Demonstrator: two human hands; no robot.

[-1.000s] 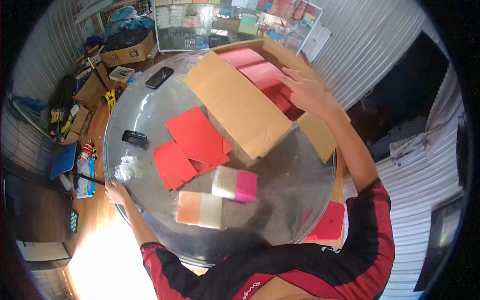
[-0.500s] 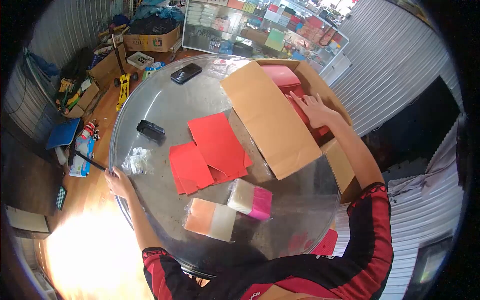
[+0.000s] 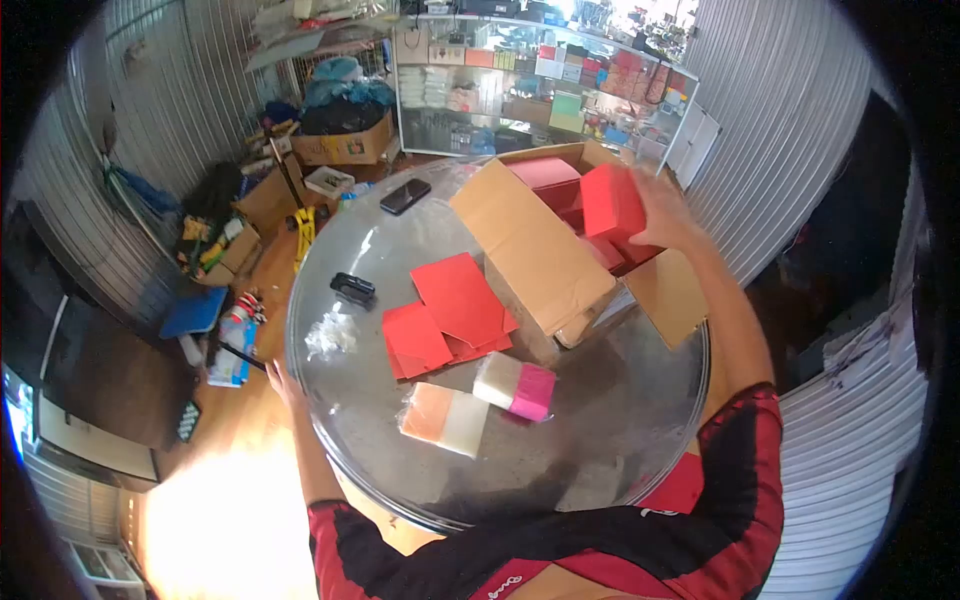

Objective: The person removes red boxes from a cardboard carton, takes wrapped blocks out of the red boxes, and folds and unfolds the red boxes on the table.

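My right hand [image 3: 668,212] grips a red box [image 3: 612,203] from its right side, at the top of the open cardboard carton [image 3: 535,245]. More red boxes [image 3: 548,174] lie inside the carton, partly hidden by its flap. At the table's left edge my left hand [image 3: 284,385] is closed around the end of a thin black rod [image 3: 242,356]; what the rod belongs to cannot be made out. Flat red card pieces [image 3: 462,300] lie overlapping on the round table [image 3: 600,430]. Nearer me are a white-and-pink wrapped pack [image 3: 515,386] and an orange-and-white one [image 3: 444,419].
A phone [image 3: 405,197], a small black case [image 3: 353,288] and crumpled clear plastic [image 3: 331,334] lie on the table's left part. Behind stands a glass display case [image 3: 480,115]. Boxes of clutter [image 3: 345,145] and a yellow jack [image 3: 305,235] occupy the floor at left.
My right hand has gone from reaching inside the carton to holding a red box raised at its opening. The view has shifted, and my left hand still grips the black rod.
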